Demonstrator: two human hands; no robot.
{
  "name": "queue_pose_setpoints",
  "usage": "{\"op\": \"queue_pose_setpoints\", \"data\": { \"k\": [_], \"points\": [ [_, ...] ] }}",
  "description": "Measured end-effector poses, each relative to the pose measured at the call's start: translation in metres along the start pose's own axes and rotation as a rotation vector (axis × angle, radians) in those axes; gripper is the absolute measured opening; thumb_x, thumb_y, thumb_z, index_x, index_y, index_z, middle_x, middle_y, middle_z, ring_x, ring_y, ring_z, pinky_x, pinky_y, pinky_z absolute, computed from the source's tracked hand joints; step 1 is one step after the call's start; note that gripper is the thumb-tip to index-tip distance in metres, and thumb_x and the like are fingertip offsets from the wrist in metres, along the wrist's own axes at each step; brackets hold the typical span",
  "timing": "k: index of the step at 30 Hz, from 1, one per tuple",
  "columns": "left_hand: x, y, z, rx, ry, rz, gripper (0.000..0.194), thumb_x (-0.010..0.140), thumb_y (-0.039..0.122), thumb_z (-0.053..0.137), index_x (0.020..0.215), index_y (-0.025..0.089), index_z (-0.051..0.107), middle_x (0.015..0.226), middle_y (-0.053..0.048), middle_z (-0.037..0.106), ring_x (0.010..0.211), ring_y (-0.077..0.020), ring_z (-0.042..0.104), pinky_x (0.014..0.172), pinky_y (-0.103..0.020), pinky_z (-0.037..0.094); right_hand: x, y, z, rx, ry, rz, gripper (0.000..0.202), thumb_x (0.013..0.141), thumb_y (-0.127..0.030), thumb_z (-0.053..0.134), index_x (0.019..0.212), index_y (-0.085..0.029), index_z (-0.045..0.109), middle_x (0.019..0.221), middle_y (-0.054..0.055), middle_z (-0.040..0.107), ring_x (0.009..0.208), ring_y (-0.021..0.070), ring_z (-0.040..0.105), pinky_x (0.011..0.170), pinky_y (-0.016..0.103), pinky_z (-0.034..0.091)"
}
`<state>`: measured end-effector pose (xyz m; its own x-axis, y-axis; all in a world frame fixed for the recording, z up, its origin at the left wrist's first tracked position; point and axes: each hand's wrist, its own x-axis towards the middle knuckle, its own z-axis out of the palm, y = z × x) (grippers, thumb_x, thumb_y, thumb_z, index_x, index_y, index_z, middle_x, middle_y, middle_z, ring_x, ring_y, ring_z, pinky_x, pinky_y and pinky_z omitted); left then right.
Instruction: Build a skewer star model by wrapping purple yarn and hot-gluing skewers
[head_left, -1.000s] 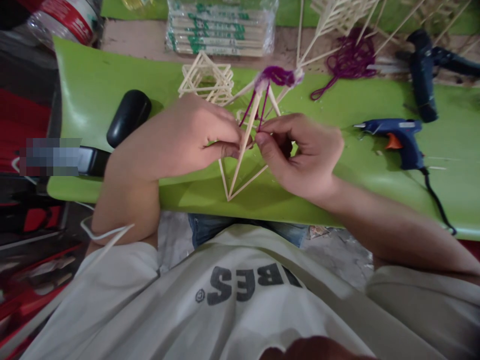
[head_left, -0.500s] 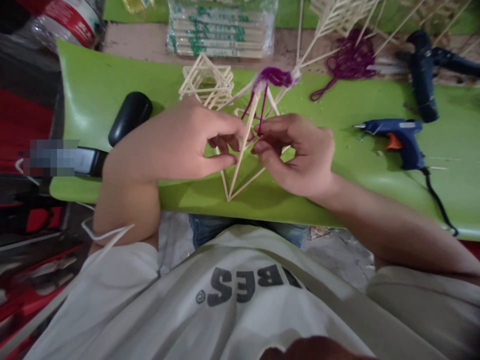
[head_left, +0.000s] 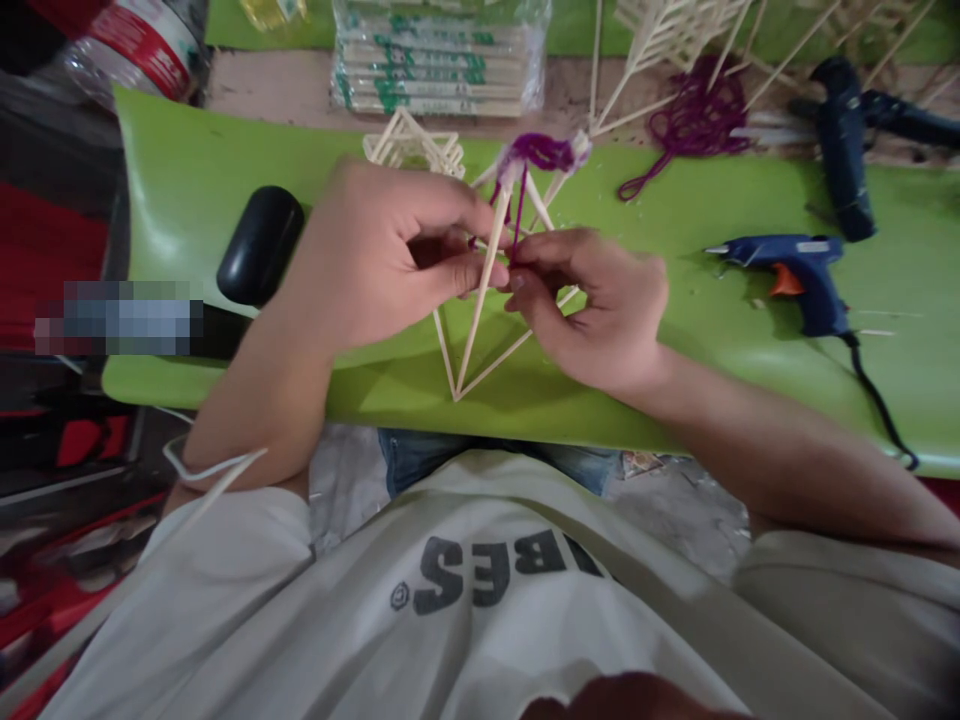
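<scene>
A frame of thin wooden sticks point(head_left: 478, 305) stands on the green mat, its lower corner pointing at me. Purple yarn point(head_left: 546, 152) is wrapped round its upper joints, and strands hang from it. My left hand point(head_left: 405, 250) is closed at the frame's left side, thumb and forefinger meeting around the front stick, close to the yarn. My right hand point(head_left: 600, 300) pinches the end of a hanging purple strand just right of that stick. The fingertips of both hands almost touch.
A blue glue gun point(head_left: 795, 270) lies on the right, with a dark one point(head_left: 846, 150) behind it. Behind the frame are packaged sticks point(head_left: 442, 65), a stick lattice point(head_left: 412, 145) and a purple yarn pile point(head_left: 701, 115). A black rounded object point(head_left: 261, 245) rests at left.
My left hand has moved slightly up and its thumb and forefinger have closed together near the front stick. My right hand has stayed nearly in place with the strand.
</scene>
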<state>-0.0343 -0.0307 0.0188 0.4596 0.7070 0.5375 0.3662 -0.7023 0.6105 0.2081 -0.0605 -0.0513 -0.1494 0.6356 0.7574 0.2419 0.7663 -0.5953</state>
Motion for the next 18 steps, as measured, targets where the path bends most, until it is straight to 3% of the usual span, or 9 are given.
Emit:
{"op": "queue_pose_setpoints", "data": {
  "k": [4,6,12,15,18],
  "points": [
    [0.001,-0.005,0.014,-0.018,0.08,0.021,0.025,0.104,0.048,0.097,0.093,0.026,0.096,0.074,0.0,0.079,0.061,-0.0096,0.06,0.055,-0.027,0.042,0.0,-0.003,0.0,-0.022,-0.012,0.018,0.014,0.111,-0.025,0.072,0.122,-0.026,0.081,0.102,0.0,0.091,0.074,0.0141,0.084,0.062,0.027,0.068],
    [0.002,-0.004,0.017,-0.01,0.1,0.045,0.027,0.105,0.05,0.095,0.093,0.026,0.095,0.071,0.001,0.074,0.059,-0.0092,0.054,0.055,-0.029,0.039,0.0,-0.005,0.0,-0.036,-0.01,0.046,0.012,0.111,-0.027,0.073,0.121,-0.027,0.08,0.098,0.0,0.091,0.074,0.0146,0.084,0.062,0.028,0.067],
    [-0.001,-0.003,0.022,0.007,0.14,0.058,0.024,0.11,0.048,0.087,0.094,0.031,0.093,0.066,0.003,0.065,0.056,-0.0101,0.057,0.055,-0.03,0.041,0.002,-0.013,0.0,-0.034,0.033,0.077,0.009,0.108,-0.022,0.076,0.116,-0.025,0.081,0.095,-0.001,0.09,0.067,0.0122,0.08,0.061,0.026,0.063],
    [-0.004,-0.008,0.025,-0.022,0.157,0.073,0.021,0.11,0.048,0.085,0.1,0.031,0.092,0.07,0.003,0.067,0.058,-0.0104,0.058,0.057,-0.029,0.043,0.004,-0.014,-0.001,-0.037,0.036,0.066,0.01,0.108,-0.019,0.075,0.115,-0.024,0.081,0.091,-0.001,0.089,0.07,0.013,0.082,0.066,0.025,0.068],
    [-0.005,-0.011,0.026,-0.007,0.132,0.078,0.031,0.113,0.055,0.082,0.1,0.028,0.09,0.073,0.002,0.07,0.061,-0.0096,0.062,0.059,-0.026,0.047,0.005,-0.017,-0.002,-0.005,0.034,0.067,0.011,0.107,-0.016,0.074,0.113,-0.024,0.079,0.088,-0.002,0.087,0.069,0.0123,0.082,0.066,0.023,0.068]
  ]
}}
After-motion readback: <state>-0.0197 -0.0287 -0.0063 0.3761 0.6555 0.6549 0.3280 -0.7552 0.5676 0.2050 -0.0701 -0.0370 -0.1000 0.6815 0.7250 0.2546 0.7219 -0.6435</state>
